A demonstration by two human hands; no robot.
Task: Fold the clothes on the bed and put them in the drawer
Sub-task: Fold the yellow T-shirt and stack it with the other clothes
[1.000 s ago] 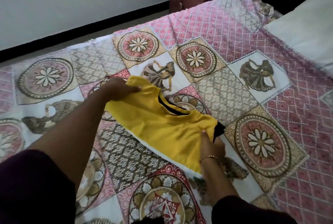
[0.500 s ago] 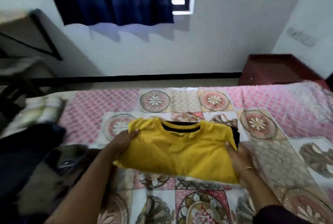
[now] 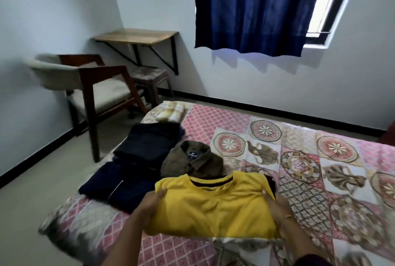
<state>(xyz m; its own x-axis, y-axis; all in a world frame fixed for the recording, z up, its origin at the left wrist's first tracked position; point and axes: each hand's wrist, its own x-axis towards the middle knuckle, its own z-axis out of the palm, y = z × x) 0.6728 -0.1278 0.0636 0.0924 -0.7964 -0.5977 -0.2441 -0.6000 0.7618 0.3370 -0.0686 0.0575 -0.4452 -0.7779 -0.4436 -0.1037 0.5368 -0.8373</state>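
Note:
A folded yellow T-shirt [image 3: 213,208] with a dark collar is lifted above the patterned bedspread [image 3: 299,158]. My left hand [image 3: 149,203] grips its left edge, thumb on top. My right hand [image 3: 275,203] grips its right edge; a thin bracelet shows at the wrist. Just beyond the yellow shirt lies a folded brown shirt [image 3: 192,161] with a dark label. Left of that lie folded dark navy clothes [image 3: 139,163] in two piles near the bed's corner. A folded yellow-checked cloth [image 3: 171,110] sits at the bed's far corner.
A wooden armchair [image 3: 96,92] with a pale seat stands on the floor to the left of the bed. Behind it are a wall-mounted wooden shelf [image 3: 136,36] and a small stool [image 3: 149,75]. A blue curtain [image 3: 256,9] hangs over the window.
My view has swung left toward the bed's corner, bringing the folded piles and chair into sight. Both hands have carried the folded yellow T-shirt leftward, close to the brown shirt.

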